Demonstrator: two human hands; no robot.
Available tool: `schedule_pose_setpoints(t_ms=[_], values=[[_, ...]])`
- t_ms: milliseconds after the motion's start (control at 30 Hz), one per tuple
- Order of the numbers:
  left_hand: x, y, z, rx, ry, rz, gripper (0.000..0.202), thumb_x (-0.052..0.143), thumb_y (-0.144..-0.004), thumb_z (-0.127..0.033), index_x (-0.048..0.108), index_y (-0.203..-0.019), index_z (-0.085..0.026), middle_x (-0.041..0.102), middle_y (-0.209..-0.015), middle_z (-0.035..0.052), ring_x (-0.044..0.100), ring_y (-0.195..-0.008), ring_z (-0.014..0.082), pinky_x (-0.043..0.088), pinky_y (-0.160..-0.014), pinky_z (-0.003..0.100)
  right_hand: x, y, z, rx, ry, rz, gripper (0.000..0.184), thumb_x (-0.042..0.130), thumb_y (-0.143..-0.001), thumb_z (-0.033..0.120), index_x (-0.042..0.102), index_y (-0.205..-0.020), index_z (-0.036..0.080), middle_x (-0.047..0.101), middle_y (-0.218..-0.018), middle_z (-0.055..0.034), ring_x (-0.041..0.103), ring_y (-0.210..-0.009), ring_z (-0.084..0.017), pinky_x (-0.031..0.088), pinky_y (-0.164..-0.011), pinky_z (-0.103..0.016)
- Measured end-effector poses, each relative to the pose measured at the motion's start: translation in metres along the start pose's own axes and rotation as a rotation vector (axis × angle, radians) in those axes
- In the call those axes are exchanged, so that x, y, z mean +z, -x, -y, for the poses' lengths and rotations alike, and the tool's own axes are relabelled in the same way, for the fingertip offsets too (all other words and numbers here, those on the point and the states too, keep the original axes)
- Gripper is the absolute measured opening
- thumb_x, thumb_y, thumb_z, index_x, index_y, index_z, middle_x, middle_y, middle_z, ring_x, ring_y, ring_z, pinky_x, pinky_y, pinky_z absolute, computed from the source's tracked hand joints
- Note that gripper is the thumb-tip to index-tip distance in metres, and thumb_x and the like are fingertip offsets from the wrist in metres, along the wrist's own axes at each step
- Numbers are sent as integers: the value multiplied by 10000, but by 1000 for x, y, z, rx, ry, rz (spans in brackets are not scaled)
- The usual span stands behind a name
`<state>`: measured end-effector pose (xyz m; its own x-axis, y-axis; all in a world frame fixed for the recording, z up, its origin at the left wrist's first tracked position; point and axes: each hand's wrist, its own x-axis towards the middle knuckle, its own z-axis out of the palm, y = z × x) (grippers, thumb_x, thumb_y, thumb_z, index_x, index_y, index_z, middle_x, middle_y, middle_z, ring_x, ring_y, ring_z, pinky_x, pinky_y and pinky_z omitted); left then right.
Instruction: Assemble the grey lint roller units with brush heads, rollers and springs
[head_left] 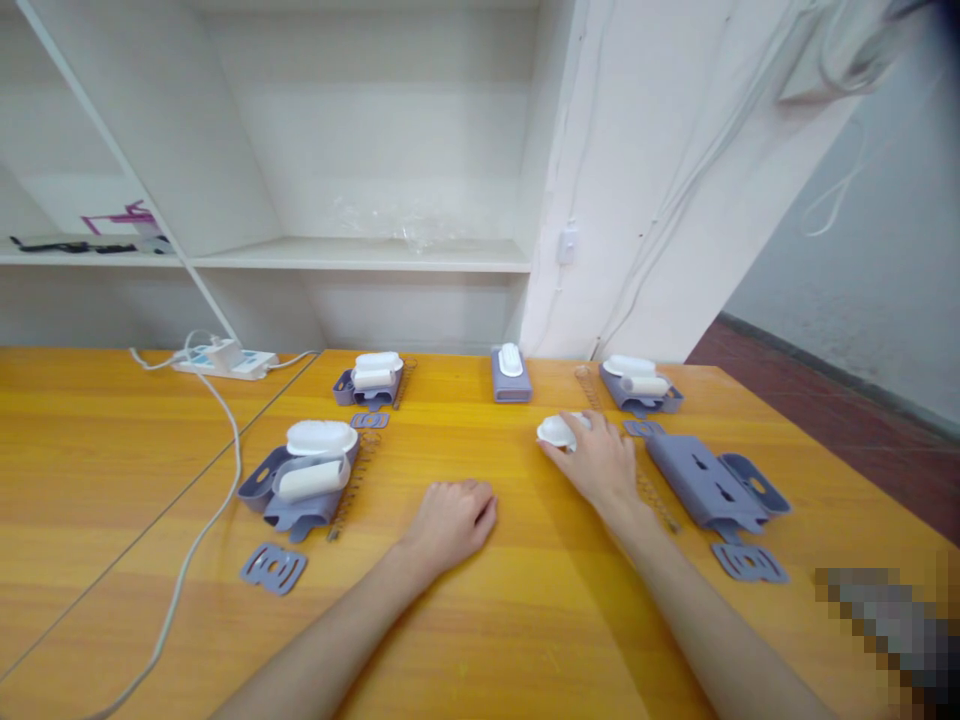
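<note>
My right hand is closed around a white oval plastic piece, just above or on the table; I cannot tell which. My left hand rests on the wood as a loose fist, and nothing shows in it. Right of my right hand lies a grey-purple plastic housing with two dark slots, a smaller cup-like part beside it and a flat cut-out plate in front. A thin coil spring lies between my right wrist and that housing.
Similar part sets, with white rollers and oval pieces, lie left and at the back. One purple case stands apart at the back middle. A power strip and its cable occupy the left side.
</note>
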<state>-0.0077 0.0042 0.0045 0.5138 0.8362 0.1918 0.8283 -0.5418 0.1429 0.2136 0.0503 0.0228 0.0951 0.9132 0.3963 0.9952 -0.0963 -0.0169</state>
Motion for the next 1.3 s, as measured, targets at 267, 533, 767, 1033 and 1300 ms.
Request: schedule_pose_setpoints(t_ms=[267, 533, 767, 1033, 1300], values=[[-1, -1, -1, -13, 14, 19, 313, 325, -920, -312, 563, -749, -201, 657, -739, 23, 601, -642, 157, 295, -541, 272, -2, 3, -12, 6, -32, -89, 568, 497, -823, 574, 509, -1258, 210, 552, -1202, -146, 481, -1067, -309, 339, -841, -423], [1, 0, -1, -12, 8, 5, 316, 321, -922, -313, 559, -741, -208, 652, -728, 11, 594, -630, 158, 283, -533, 278, -21, -13, -73, 296, 35, -99, 462, 434, -853, 486, 568, -1201, 213, 562, -1170, -150, 526, -1015, -343, 411, -761, -443], [-1, -1, -1, -23, 24, 25, 324, 323, -920, -318, 573, -747, -206, 654, -740, 22, 597, -645, 155, 312, -550, 272, -8, -12, -123, 448, 74, 168, 590, 434, -795, 581, 576, -1207, 183, 603, -1071, -202, 573, -953, -387, 440, -722, -474], [-4, -1, -2, -34, 41, 31, 333, 319, -920, -313, 583, -750, -200, 660, -742, 36, 608, -652, 166, 340, -558, 267, 11, -11, -137, 418, 24, 125, 594, 436, -739, 639, 662, -1074, 203, 647, -969, -220, 558, -919, -460, 360, -725, -634], [-3, -1, -2, -31, 52, 35, 324, 319, -925, -314, 569, -755, -196, 656, -748, 37, 605, -661, 160, 353, -576, 256, -13, -14, -124, 373, 47, -22, 538, 477, -760, 596, 667, -1116, 240, 617, -1022, -214, 514, -962, -450, 296, -763, -665]])
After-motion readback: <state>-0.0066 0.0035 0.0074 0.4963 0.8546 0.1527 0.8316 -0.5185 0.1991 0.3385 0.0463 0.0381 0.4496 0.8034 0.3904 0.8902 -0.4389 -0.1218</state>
